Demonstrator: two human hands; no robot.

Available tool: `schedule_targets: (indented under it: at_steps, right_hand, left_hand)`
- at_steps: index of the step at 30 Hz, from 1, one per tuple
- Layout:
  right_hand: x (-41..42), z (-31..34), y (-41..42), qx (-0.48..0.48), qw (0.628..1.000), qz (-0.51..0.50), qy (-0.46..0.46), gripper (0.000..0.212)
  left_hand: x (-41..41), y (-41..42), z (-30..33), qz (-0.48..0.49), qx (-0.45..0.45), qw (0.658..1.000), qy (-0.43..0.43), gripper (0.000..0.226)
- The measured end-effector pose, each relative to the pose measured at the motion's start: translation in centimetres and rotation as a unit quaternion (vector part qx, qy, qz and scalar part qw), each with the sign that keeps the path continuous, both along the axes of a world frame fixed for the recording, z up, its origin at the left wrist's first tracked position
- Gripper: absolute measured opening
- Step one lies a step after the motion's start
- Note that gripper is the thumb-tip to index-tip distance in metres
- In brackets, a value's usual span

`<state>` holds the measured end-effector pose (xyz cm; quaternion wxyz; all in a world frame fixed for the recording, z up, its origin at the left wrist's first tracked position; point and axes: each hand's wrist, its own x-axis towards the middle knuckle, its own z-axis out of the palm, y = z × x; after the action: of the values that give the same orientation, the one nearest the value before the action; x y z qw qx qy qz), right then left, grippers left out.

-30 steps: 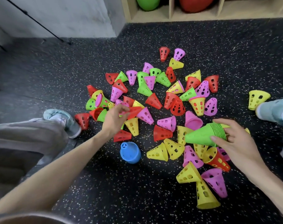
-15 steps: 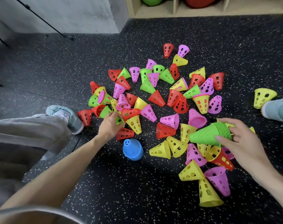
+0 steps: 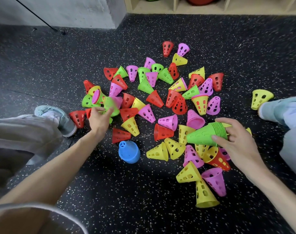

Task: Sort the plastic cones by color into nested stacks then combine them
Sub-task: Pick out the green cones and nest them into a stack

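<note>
Several perforated plastic cones in red, pink, yellow and green lie scattered on the black speckled floor (image 3: 110,191). My right hand (image 3: 235,142) grips a nested stack of green cones (image 3: 204,136) by its wide end, tip pointing left, just above the pile. My left hand (image 3: 98,118) is at the pile's left side, fingers closed on a single green cone (image 3: 111,106) that is blurred with motion. A blue cone stack (image 3: 129,152) stands upright between my arms.
My left shoe (image 3: 59,119) and trouser leg lie left of the pile; my right shoe (image 3: 282,108) is at the right edge beside a lone yellow cone (image 3: 261,97). Wooden shelves (image 3: 176,7) line the far wall. A black stand leg (image 3: 40,21) crosses the top left.
My left hand reached into the left side of the pile, closed on a green cone and lifted it. The right hand held the green stack nearly still.
</note>
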<state>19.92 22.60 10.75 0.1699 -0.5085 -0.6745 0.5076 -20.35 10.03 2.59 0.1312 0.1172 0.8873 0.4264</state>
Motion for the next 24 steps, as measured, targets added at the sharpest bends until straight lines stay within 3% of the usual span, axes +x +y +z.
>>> schedule_targets:
  at_steps: [3,7,15,19,24]
  right_hand:
    - [0.0,0.0,-0.1,0.001,1.000,0.003,0.004,0.051]
    - [0.1,-0.1,0.1,0.012,1.000,0.002,0.008,0.052]
    - [0.8,-0.4,0.9,0.037,0.998,-0.024,0.047,0.049]
    - [0.6,-0.1,0.9,0.040,0.996,-0.038,0.071,0.048]
    - [0.5,0.5,0.8,0.049,0.992,-0.061,0.099,0.045]
  left_hand:
    - [1.2,2.3,1.3,-0.006,0.078,0.995,-0.060,0.047]
    - [5.4,5.8,3.8,-0.120,0.136,0.980,-0.088,0.039]
    - [16.6,7.6,6.1,-0.288,0.132,0.940,-0.128,0.042]
    - [19.2,7.1,5.4,-0.307,0.120,0.926,-0.184,0.050]
    - [21.2,6.4,5.5,-0.354,0.109,0.912,-0.178,0.081]
